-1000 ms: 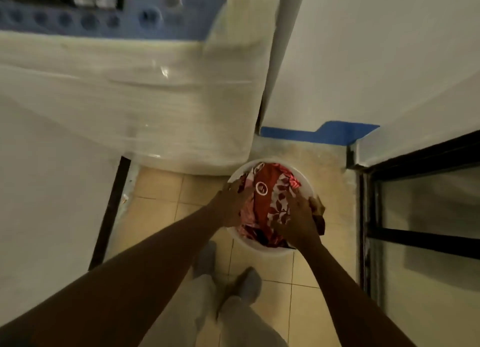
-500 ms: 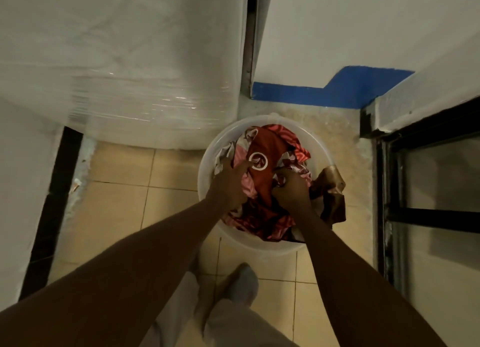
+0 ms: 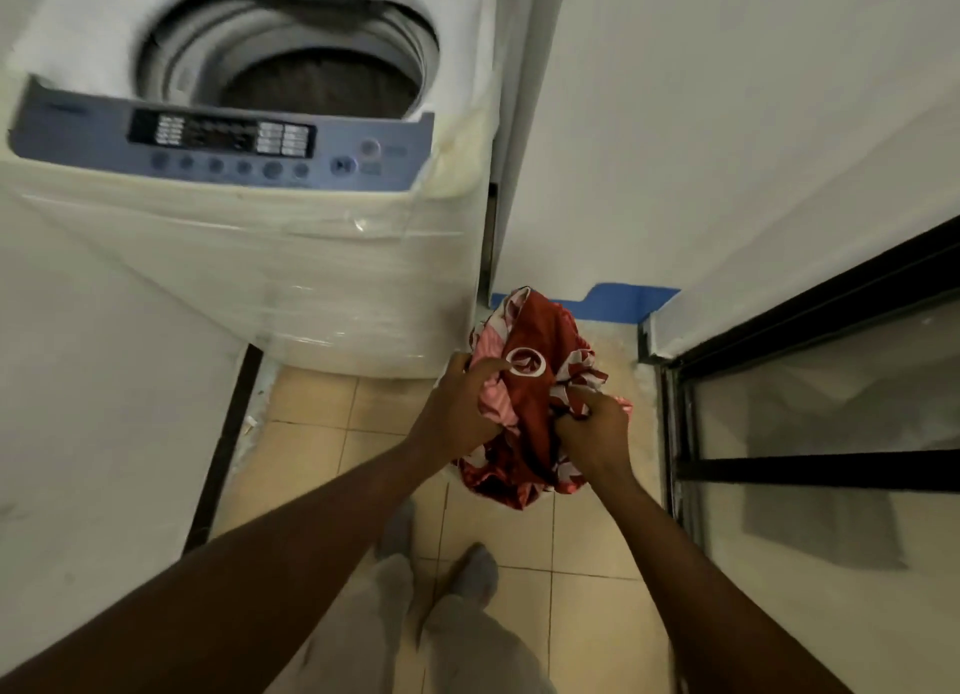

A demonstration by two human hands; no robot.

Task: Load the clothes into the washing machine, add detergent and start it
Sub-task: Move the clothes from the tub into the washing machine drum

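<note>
A bundle of red and pink patterned clothes (image 3: 535, 397) hangs in the air above the tiled floor, to the right of the washing machine's front. My left hand (image 3: 462, 407) grips its left side and my right hand (image 3: 592, 428) grips its right side. The white top-loading washing machine (image 3: 249, 257), wrapped in clear film, stands at the upper left. Its lid is up and the dark drum (image 3: 311, 80) is open to view. A blue-grey control panel (image 3: 218, 145) with buttons runs along its front edge. The white basin is hidden behind the bundle.
A white wall (image 3: 727, 122) with a blue base strip (image 3: 618, 298) stands right of the machine. A black-framed glass door (image 3: 831, 433) runs down the right side. A white panel (image 3: 78, 407) is on the left. My feet (image 3: 441, 563) stand on beige tiles.
Both hands closed on the clothes in the basin and lifted the bundle up. My view rose, bringing the machine's panel and open drum into sight.
</note>
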